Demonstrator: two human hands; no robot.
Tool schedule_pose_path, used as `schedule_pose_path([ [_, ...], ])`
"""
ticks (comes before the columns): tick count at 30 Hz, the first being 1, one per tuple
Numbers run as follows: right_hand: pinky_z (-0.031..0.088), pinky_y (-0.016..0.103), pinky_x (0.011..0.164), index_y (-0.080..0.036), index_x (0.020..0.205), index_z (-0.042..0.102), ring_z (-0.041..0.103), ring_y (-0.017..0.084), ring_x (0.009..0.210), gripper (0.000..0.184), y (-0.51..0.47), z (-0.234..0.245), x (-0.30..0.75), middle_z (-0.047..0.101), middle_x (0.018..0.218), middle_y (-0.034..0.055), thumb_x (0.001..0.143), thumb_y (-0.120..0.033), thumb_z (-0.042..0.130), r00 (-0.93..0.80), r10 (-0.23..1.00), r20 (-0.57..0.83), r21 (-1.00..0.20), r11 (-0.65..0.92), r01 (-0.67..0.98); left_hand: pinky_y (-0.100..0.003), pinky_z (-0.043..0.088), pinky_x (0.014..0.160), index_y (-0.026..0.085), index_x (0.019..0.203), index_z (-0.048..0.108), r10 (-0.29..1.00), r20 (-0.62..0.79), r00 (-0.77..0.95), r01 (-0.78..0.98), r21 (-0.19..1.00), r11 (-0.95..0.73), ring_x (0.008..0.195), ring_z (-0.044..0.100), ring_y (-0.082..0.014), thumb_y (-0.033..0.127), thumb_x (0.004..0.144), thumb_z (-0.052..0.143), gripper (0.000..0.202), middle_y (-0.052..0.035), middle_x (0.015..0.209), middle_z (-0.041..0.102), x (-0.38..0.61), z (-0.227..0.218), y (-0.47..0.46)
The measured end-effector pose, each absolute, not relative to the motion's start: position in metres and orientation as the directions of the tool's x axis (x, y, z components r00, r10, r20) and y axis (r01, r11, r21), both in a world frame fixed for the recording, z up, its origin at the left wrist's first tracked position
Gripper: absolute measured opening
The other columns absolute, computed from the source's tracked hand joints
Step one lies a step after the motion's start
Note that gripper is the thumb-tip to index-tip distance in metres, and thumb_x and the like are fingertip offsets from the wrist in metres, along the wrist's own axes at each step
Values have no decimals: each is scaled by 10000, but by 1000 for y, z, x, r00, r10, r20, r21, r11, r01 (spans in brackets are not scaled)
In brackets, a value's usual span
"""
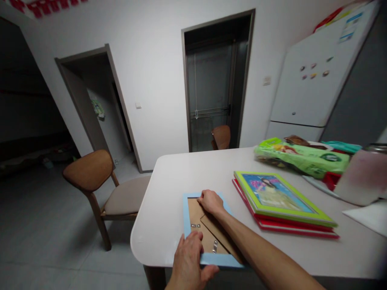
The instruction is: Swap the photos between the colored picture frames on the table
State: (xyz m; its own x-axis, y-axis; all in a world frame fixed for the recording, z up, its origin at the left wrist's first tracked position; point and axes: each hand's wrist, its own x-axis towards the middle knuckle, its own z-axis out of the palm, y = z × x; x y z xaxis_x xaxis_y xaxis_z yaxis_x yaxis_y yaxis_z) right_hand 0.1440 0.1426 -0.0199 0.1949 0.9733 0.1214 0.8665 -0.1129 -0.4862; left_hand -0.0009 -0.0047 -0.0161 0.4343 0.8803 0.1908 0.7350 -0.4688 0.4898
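Observation:
A light blue picture frame (217, 259) lies face down on the white table (169, 177), its brown backing board (195, 209) showing. Small metal pieces (215, 246) sit on the board, and a brown flap (222, 233), perhaps the stand, runs slantwise under my right forearm. My left hand (190, 257) grips the frame's near left corner, thumb along the near edge and fingers over the left side. At the far edge of the backing, my right hand (211, 201) is closed with its fingertips pressed down; what they pinch, if anything, is hidden.
Right of the frame, a green picture frame (302, 215) rests on red frames (302, 231). Behind are a green packet (314, 159) and a pinkish jar (363, 177). A wooden chair (90, 171) stands left of the table; a fridge (311, 88) is at the back right.

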Motion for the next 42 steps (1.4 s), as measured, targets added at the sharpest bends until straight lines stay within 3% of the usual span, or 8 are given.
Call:
schedule_pose_path([
  [5,360,240,583,-176,669,621,568,158,674,240,132,-14,149,652,715,76,694,-342,449,125,975,186,-590,9,807,-506,172,978,118,1003,513,881,162,444,801,368,-472,1181,279,-301,299,478,726,595,-164,1268,359,19,-22,-3],
  [13,404,240,646,-158,761,614,572,157,718,312,74,9,205,650,748,45,731,-350,369,96,949,302,-763,180,621,-434,291,944,157,928,529,807,292,514,695,410,-591,1103,408,-258,181,540,643,405,-122,1186,474,7,-14,9],
  [18,434,270,655,-194,942,549,551,184,845,387,42,4,199,608,927,54,667,-452,463,442,895,64,-985,127,-115,-384,389,857,177,917,529,778,468,419,633,464,-620,999,503,-232,174,669,498,249,-106,1057,567,19,-2,15],
  [22,447,269,613,-237,980,499,536,179,857,418,32,-7,175,573,933,31,618,-440,543,367,912,-182,-841,48,-538,-400,396,838,161,1110,453,880,284,380,740,477,-474,1035,469,-307,135,505,629,631,-133,1131,518,36,-19,16],
  [26,442,258,640,-231,955,487,544,141,762,394,28,13,161,570,807,-4,597,-355,592,319,928,-193,-698,99,-710,-393,340,902,203,1152,434,877,358,320,816,367,-447,1153,339,-284,42,503,535,676,-76,1256,400,37,-19,15],
  [31,418,245,594,-177,944,539,544,131,715,368,26,39,147,595,870,35,625,-355,587,137,990,32,-719,118,-685,-343,401,840,221,1128,439,865,483,139,662,604,-444,1004,510,-203,153,699,415,434,-55,1116,544,24,35,23],
  [36,392,215,506,-190,933,552,551,141,702,395,24,8,139,619,819,26,601,-399,603,205,963,-175,-830,-33,-556,-312,434,784,160,975,514,937,346,-47,113,934,-339,876,572,-208,354,711,515,328,-60,922,631,37,74,27],
  [42,456,258,579,-179,1006,484,598,170,720,397,31,30,223,645,829,29,655,-356,538,402,915,44,-859,240,-452,-293,429,806,175,1040,478,974,210,79,-400,902,-162,915,553,-175,327,704,559,377,-63,1041,574,99,72,33],
])
